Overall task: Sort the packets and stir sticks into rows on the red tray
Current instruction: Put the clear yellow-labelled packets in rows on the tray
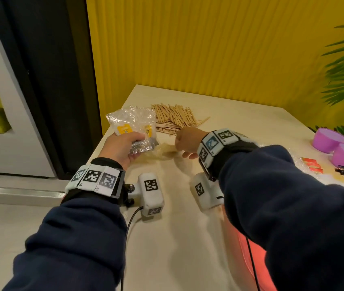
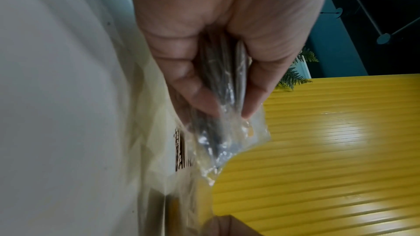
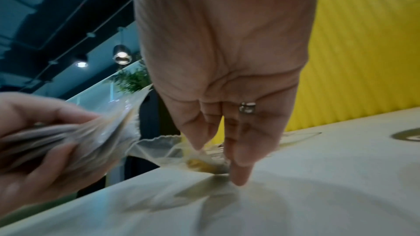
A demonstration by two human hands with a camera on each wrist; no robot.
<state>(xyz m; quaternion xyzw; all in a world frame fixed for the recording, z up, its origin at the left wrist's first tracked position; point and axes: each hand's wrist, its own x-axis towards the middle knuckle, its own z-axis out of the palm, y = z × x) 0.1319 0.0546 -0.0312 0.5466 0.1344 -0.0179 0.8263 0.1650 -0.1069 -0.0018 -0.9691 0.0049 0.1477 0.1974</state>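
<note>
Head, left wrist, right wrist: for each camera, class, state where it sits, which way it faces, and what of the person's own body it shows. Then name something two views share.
Head: worn on the head, faces forward and down at the table; shows both sleeves, left hand, right hand.
Left wrist: looks along the palm toward the yellow wall; shows fingers gripping clear packets.
Right wrist: looks along the right hand's fingers down at the tabletop.
Shared: the left hand's packets appear in all three views.

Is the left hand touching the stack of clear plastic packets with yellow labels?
Touching. The left wrist view shows the left hand with thumb and fingers pinching the stack of clear plastic packets.
</note>
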